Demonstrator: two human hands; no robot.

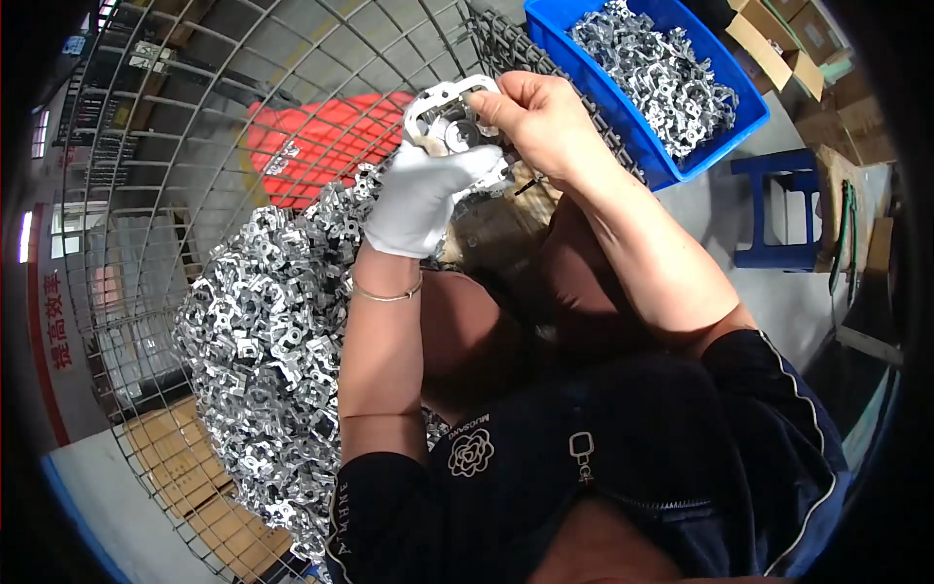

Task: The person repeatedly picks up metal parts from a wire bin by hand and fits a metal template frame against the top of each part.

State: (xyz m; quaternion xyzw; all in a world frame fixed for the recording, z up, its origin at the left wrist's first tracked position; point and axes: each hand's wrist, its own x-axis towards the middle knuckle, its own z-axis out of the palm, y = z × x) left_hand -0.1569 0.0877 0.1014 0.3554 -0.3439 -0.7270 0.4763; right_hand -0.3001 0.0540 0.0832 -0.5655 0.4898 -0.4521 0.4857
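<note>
A silvery metal casting [420,119] with an open, frame-like rim is raised over the front of my lap. My left hand [416,200], in a white glove, is closed round its lower side. From the right, my bare right hand [547,127] pinches the casting's upper edge, the thumb lying on the rim. Whether the right fingers also hold something small cannot be made out. Left of my left forearm lies a large heap of similar small metal castings [268,331], reaching up close to the glove.
A wire mesh cage [146,219] curves round the heap. Beyond its mesh lies a red sack [331,141]. A blue bin [722,144] full of metal castings stands at the far right, near open cardboard boxes [759,49] and a blue stool [778,255]. Cartons [180,457] lie at lower left.
</note>
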